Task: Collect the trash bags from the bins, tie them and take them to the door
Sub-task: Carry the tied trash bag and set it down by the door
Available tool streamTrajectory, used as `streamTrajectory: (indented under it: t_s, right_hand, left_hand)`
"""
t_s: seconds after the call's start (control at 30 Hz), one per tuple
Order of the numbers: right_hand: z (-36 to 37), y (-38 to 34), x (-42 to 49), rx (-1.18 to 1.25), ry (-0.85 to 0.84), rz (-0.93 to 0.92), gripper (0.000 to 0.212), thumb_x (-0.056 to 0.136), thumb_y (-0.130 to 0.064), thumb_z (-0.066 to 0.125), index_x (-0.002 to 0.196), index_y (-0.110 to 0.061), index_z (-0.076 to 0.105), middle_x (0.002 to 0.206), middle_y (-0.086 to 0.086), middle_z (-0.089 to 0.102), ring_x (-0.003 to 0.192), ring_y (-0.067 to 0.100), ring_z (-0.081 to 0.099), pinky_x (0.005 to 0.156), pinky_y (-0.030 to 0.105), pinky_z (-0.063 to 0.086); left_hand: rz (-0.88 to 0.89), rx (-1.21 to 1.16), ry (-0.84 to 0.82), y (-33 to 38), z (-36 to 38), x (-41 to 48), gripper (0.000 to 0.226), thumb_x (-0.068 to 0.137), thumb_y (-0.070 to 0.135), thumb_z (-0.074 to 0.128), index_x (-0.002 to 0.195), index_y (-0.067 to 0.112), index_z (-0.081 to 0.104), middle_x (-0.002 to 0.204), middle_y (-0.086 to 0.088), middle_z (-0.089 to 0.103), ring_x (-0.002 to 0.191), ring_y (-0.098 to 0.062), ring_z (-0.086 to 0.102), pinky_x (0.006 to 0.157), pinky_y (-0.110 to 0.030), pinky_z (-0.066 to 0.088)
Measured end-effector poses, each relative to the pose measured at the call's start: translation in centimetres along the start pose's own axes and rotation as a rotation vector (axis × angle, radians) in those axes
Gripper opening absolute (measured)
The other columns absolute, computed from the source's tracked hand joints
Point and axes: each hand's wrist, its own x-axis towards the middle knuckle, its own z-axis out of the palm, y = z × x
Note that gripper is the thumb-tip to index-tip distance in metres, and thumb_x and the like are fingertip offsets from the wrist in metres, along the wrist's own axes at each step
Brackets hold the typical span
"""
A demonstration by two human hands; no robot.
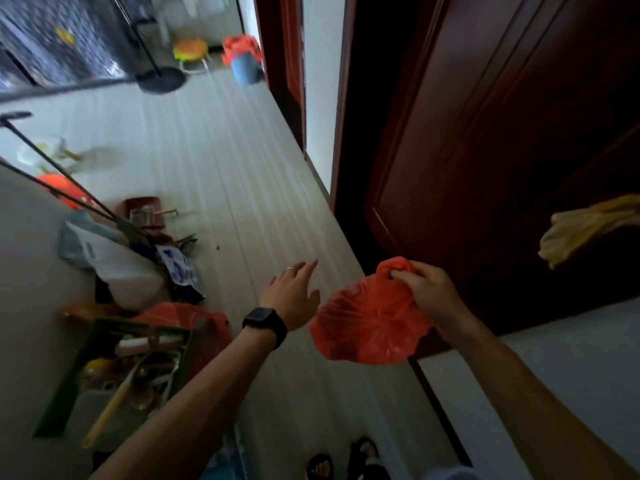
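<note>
**Keep the bag's neck pinched**

The bag (pixel 367 323) hangs in the air above the floor (pixel 214 174), just beside the dark door (pixel 502 133). The right hand (pixel 427 292) clenches its gathered top in its fingers (pixel 405 277). The left hand (pixel 294 296) is spread and holds nothing, near the bag but apart from it. Whether a knot is in I cannot tell; if not, the left should likely take one handle and tie. A lined bin (pixel 245 65) stands far off.
</note>
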Motion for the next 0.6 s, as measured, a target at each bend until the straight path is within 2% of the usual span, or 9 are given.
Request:
streamTrajectory:
  t_s: [0.07,0.17,0.3,0.5,0.6]
  right_hand:
    - [0.0,-4.2,1.9,0.064,-0.003,-0.07,0.014,0.092,-0.011,0.063,0.094,-0.014,0.077,0.084,0.005,0.074,0.071,0.008,0.066,0.067,0.022,0.052]
    - [0.6,-9.0,5.3,0.135,-0.012,-0.152,0.015,0.092,-0.011,0.064,0.099,-0.004,0.075,0.09,0.016,0.072,0.08,0.019,0.064,0.077,0.033,0.05]
    - [2.2,-14.2,12.3,0.143,-0.073,-0.211,0.014,0.092,-0.011,0.065,0.096,0.0,0.072,0.087,0.016,0.068,0.08,0.024,0.061,0.075,0.036,0.047]
    - [7.0,-20.8,25.5,0.004,-0.154,-0.311,0.007,0.087,-0.021,0.073,0.092,-0.018,0.077,0.09,0.002,0.076,0.09,0.023,0.072,0.081,0.037,0.057]
    - [9.4,-24.7,29.9,-0.047,-0.179,-0.359,0.004,0.088,-0.019,0.072,0.091,-0.02,0.074,0.091,0.002,0.074,0.086,0.017,0.069,0.075,0.026,0.055]
  left_hand:
    - [-0.01,0.033,0.087,-0.3,-3.6,2.3,0.067,0.094,0.044,0.048,0.153,0.034,0.018,0.157,-0.003,0.032,0.139,-0.027,0.037,0.113,-0.047,0.029]
    - [-0.056,0.09,0.183,-1.4,-8.1,5.3,0.062,0.093,0.05,0.047,0.15,0.042,0.025,0.156,0.0,0.033,0.139,-0.026,0.038,0.113,-0.048,0.029]
    - [-0.148,0.135,0.293,-4.1,-13.7,10.5,0.059,0.092,0.055,0.045,0.148,0.043,0.03,0.155,0.001,0.037,0.14,-0.024,0.037,0.114,-0.047,0.028]
    - [-0.357,0.151,0.375,-7.4,-21.6,18.6,0.058,0.09,0.056,0.046,0.146,0.043,0.035,0.151,0.003,0.042,0.139,-0.021,0.036,0.114,-0.046,0.027]
    - [-0.406,0.148,0.394,-9.5,-24.8,21.3,0.057,0.09,0.054,0.046,0.145,0.043,0.036,0.151,0.003,0.042,0.14,-0.02,0.034,0.115,-0.047,0.025]
